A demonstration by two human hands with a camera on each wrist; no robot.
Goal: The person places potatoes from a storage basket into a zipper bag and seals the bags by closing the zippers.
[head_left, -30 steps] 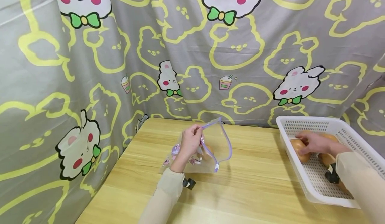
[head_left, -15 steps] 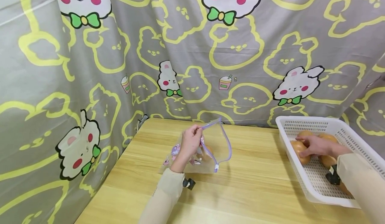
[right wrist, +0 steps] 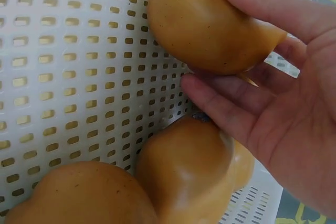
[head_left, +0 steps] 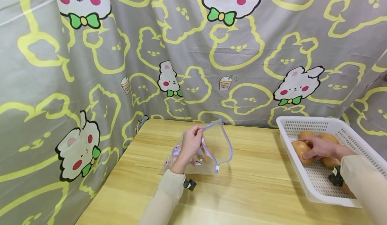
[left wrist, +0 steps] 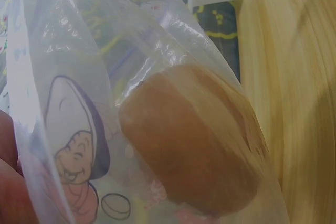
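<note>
The bread roll (right wrist: 210,22) under the right hand (head_left: 320,148) sits at the near-left of the white perforated basket (head_left: 308,122), at about three o'clock on the wooden table (head_left: 257,188). The fingers (right wrist: 273,3) curl over its top and the thumb comes in from underneath, so the hand is closing round it in a loose grip; the roll looks to be resting on the basket floor, not yet lifted. Two more rolls (right wrist: 194,171) lie just beside it, touching one another, toward the basket's near end.

At about nine o'clock from the basket, well apart from it, the left hand (head_left: 191,145) pinches the purple zip edge of a clear zip bag (head_left: 222,147) printed with cartoon figures and holds its mouth up and open toward the right. One roll (left wrist: 191,137) already lies inside, against the bag's wall.

By the look of it, the step in hand is picking a roll out of the basket for bagging. The next move would call for a firm but gentle grasp, since the roll seems soft, a lift clear of the basket rim, and a carry toward nine o'clock into the open mouth, past the roll already there.

A grey curtain (head_left: 181,50) printed with rabbits hangs behind the table.
</note>
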